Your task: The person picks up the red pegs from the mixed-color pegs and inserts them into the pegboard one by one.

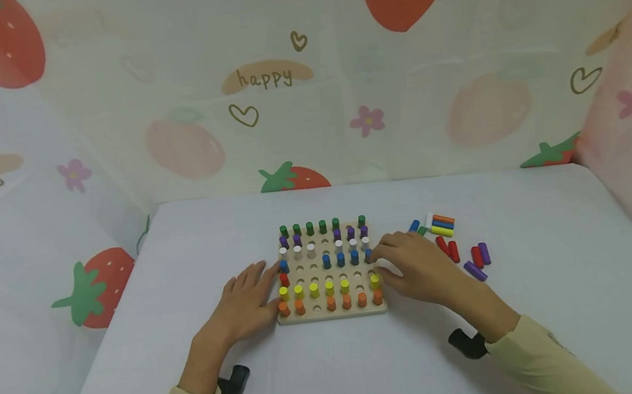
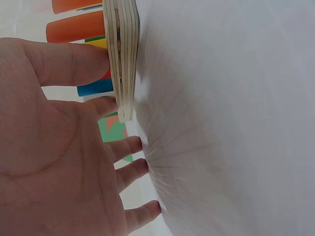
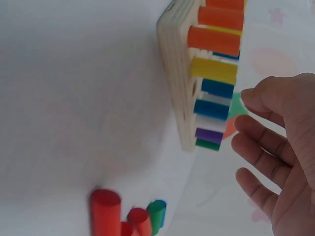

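Observation:
A pale wooden pegboard (image 1: 329, 316) lies on the white table, with colored pegs standing in rows of holes. Green, purple, white, blue, red, yellow and orange rows run from back to front; several holes are bare, and the red row shows one red peg (image 1: 284, 280) at its left end. My left hand (image 1: 241, 306) rests at the board's left side, thumb and index fingertip against its edge (image 2: 125, 59), other fingers spread on the cloth. Beside the rightmost blue peg (image 1: 369, 255) is my right hand (image 1: 417, 263). Its loosely bent fingers (image 3: 261, 164) hold nothing in the right wrist view.
Loose pegs lie right of the board: red pegs (image 1: 453, 251), purple pegs (image 1: 475, 270), an orange peg (image 1: 444, 218), a yellow peg (image 1: 442, 232), and blue, green and white ones near the right hand. A strawberry-print cloth (image 1: 412, 114) hangs behind the table.

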The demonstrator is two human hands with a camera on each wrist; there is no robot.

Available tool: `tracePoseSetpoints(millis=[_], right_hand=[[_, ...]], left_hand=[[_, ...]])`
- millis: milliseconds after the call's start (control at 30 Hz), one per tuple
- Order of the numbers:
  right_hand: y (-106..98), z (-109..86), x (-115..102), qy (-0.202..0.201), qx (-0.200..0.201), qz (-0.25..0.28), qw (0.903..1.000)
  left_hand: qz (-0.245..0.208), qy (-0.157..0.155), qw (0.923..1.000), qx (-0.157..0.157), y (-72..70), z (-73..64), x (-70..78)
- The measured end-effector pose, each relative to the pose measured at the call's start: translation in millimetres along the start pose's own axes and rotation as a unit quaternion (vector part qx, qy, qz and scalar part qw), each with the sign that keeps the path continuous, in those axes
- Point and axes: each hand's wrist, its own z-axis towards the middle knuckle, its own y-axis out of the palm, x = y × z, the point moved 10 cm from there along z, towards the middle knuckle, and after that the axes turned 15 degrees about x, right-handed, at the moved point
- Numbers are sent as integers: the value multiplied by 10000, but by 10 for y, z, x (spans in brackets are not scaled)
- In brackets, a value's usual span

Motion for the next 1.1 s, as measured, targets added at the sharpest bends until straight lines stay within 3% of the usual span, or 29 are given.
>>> tracePoseSetpoints(millis=[267,800,1100], right_hand=[[-20,-283,266,464,-5,-139,9988],[-226,-680,588,744,143,-362,9965],[-191,-814,714,855,-24,-444,9953]], left_hand=[[-30,-19,10000,-52,60,-2,-23],[-51,19,10000,-40,25,-1,-2],[-59,26,10000,-51,28,0,-6]])
